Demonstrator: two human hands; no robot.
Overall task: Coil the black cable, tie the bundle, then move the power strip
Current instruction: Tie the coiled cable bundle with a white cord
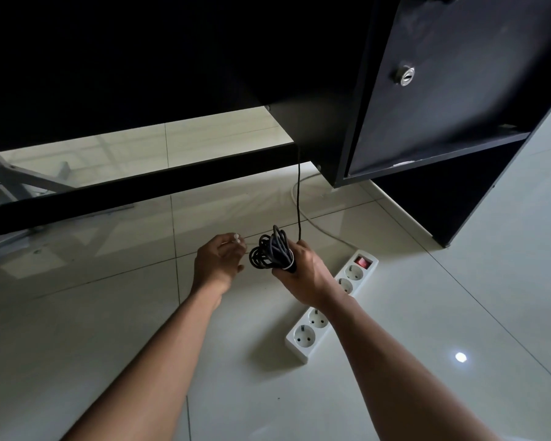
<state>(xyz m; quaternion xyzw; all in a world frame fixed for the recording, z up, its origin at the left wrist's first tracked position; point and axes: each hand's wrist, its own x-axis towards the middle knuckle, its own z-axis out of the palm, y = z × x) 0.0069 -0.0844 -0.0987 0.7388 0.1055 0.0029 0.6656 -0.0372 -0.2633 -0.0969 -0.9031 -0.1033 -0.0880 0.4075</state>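
My right hand [303, 275] grips a coiled bundle of black cable [269, 251] above the tiled floor. A thin white tie [287, 267] wraps the bundle near my fingers. From the bundle one black strand [298, 192] runs straight up to the underside of the dark desk. Left of the bundle, my left hand [218, 265] pinches the white end of the tie [237, 238] between its fingertips. The white power strip [320, 316], with a red switch [362, 261], lies on the floor under my right wrist, which hides part of it.
A black desk crossbar [140, 186] spans the left and middle. A dark cabinet [442, 106] with a round lock [406, 76] stands at the right. The strip's white cord [315, 222] curves back under the cabinet. Grey chair legs [19, 183] show beyond the bar.
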